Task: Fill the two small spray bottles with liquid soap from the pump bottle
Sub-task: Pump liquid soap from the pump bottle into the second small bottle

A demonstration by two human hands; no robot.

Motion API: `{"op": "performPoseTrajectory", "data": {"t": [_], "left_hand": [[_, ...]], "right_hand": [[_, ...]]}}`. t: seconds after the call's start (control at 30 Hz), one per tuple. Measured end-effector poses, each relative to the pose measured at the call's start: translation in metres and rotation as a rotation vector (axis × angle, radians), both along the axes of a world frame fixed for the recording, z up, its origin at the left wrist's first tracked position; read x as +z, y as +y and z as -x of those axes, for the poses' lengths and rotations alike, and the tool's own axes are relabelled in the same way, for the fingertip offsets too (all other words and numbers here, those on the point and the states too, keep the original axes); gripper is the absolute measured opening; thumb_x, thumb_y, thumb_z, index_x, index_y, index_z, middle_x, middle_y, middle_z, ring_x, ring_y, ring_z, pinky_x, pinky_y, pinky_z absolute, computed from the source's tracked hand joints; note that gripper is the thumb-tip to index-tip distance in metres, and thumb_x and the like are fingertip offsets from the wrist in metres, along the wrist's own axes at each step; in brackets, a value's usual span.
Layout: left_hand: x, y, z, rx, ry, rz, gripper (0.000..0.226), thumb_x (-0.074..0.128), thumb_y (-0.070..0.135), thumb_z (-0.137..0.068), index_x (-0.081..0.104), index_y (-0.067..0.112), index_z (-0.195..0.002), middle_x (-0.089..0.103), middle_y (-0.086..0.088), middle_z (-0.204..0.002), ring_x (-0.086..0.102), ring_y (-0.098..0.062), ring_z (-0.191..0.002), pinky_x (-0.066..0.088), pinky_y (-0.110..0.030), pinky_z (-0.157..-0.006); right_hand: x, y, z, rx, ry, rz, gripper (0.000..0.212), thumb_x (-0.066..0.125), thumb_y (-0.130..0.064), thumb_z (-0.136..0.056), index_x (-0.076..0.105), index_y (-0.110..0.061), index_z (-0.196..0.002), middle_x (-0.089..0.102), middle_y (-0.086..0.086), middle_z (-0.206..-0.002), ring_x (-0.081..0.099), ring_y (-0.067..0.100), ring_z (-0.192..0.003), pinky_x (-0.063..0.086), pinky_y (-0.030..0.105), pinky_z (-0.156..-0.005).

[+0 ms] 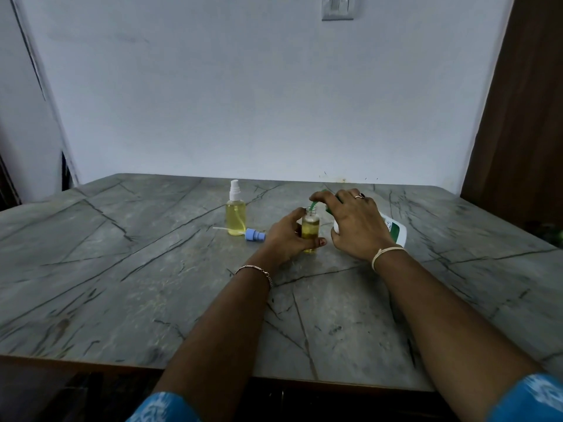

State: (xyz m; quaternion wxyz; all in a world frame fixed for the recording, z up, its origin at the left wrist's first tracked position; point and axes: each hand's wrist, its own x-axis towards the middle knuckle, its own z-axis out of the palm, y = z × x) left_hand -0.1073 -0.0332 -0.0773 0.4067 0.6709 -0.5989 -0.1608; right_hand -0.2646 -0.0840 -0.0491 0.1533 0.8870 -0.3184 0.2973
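Grey stone-patterned table (152,269), veined with dark lines, runs back to a pale wall (274,102). Left of centre a capped spray bottle (235,219) stands upright: clear, cylindrical, full of yellow liquid under a white sprayer. Just beside its base a blue sprayer cap (255,236) lies on its side, its thin white tube pointing left. The left hand (286,236) wraps fingers and thumb around a second small bottle (310,229), uncapped, upright and mostly full. The right hand (356,223), wrist raised, curls over the green pump head of the white pump bottle (397,234), which leans left. Its green spout (313,205) reaches the uncapped bottle's mouth.
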Motion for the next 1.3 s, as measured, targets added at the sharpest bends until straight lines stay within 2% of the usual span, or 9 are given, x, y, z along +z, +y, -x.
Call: {"op": "performPoseTrajectory", "data": {"t": [0.17, 0.27, 0.43, 0.63, 0.9, 1.07, 1.2, 1.3], "left_hand": [[-0.0014, -0.0017, -0.0016, 0.008, -0.011, -0.007, 0.081, 0.08, 0.042, -0.071, 0.04, 0.021, -0.139, 0.063, -0.007, -0.124, 0.062, -0.023, -0.108, 0.048, -0.041, -0.1], [-0.0007, -0.0004, -0.0009, 0.014, -0.01, -0.009, 0.086, 0.079, 0.039, -0.074, 0.034, 0.019, -0.144, 0.06, -0.008, -0.129, 0.058, -0.024, -0.116, 0.044, -0.034, -0.101], [-0.0018, -0.0015, -0.0014, 0.017, -0.013, -0.006, 0.082, 0.08, 0.043, -0.07, 0.04, 0.021, -0.139, 0.065, -0.007, -0.121, 0.062, -0.024, -0.109, 0.047, -0.043, -0.1], [-0.0046, -0.0031, -0.0028, 0.007, 0.018, 0.023, 0.076, 0.082, 0.041, -0.069, 0.045, 0.02, -0.133, 0.068, -0.007, -0.113, 0.065, -0.023, -0.101, 0.05, -0.044, -0.095], [-0.003, -0.0016, -0.0023, 0.022, 0.035, 0.011, 0.092, 0.08, 0.038, -0.073, 0.03, 0.015, -0.147, 0.063, -0.008, -0.125, 0.06, -0.023, -0.113, 0.044, -0.037, -0.103], [-0.0025, -0.001, -0.0014, 0.0, 0.021, 0.012, 0.079, 0.081, 0.04, -0.071, 0.042, 0.019, -0.136, 0.067, -0.008, -0.116, 0.064, -0.023, -0.103, 0.049, -0.043, -0.097], [-0.005, -0.0025, -0.003, 0.009, 0.042, 0.021, 0.086, 0.081, 0.052, -0.061, 0.046, 0.02, -0.132, 0.069, -0.007, -0.111, 0.066, -0.023, -0.099, 0.051, -0.045, -0.094], [-0.0057, -0.0037, -0.0032, 0.002, 0.04, 0.018, 0.075, 0.082, 0.045, -0.066, 0.047, 0.022, -0.128, 0.07, -0.005, -0.11, 0.067, -0.021, -0.098, 0.052, -0.044, -0.093]], "right_hand": [[0.0002, 0.0012, -0.0035, -0.009, -0.003, 0.011, 0.068, 0.066, -0.021, -0.075, 0.035, -0.033, -0.134, 0.056, 0.006, -0.113, 0.049, 0.028, -0.112, 0.042, 0.044, -0.091], [-0.0013, 0.0, -0.0003, -0.018, 0.023, 0.028, 0.071, 0.064, -0.022, -0.077, 0.031, -0.034, -0.14, 0.056, 0.007, -0.112, 0.049, 0.029, -0.111, 0.041, 0.044, -0.09], [-0.0006, 0.0002, 0.0009, -0.019, 0.025, 0.018, 0.07, 0.062, -0.021, -0.079, 0.031, -0.035, -0.139, 0.056, 0.007, -0.115, 0.048, 0.028, -0.113, 0.04, 0.043, -0.092], [-0.0007, 0.0019, -0.0046, -0.019, 0.0, 0.023, 0.067, 0.065, -0.022, -0.076, 0.035, -0.034, -0.135, 0.056, 0.006, -0.115, 0.048, 0.028, -0.113, 0.041, 0.045, -0.093], [-0.002, -0.0001, -0.0003, -0.024, 0.026, 0.044, 0.075, 0.064, -0.022, -0.075, 0.029, -0.036, -0.141, 0.057, 0.006, -0.109, 0.05, 0.028, -0.108, 0.042, 0.043, -0.088], [-0.0009, 0.0009, -0.0034, -0.023, 0.007, 0.02, 0.069, 0.065, -0.024, -0.076, 0.034, -0.034, -0.137, 0.056, 0.007, -0.116, 0.048, 0.029, -0.112, 0.041, 0.045, -0.093], [-0.001, 0.0026, -0.0036, -0.024, 0.004, 0.034, 0.069, 0.065, -0.024, -0.077, 0.035, -0.034, -0.138, 0.056, 0.008, -0.116, 0.048, 0.029, -0.113, 0.04, 0.045, -0.093], [-0.0018, 0.0015, -0.0005, -0.036, 0.017, 0.055, 0.073, 0.064, -0.023, -0.077, 0.032, -0.035, -0.141, 0.057, 0.008, -0.113, 0.05, 0.03, -0.11, 0.041, 0.044, -0.09]]}}
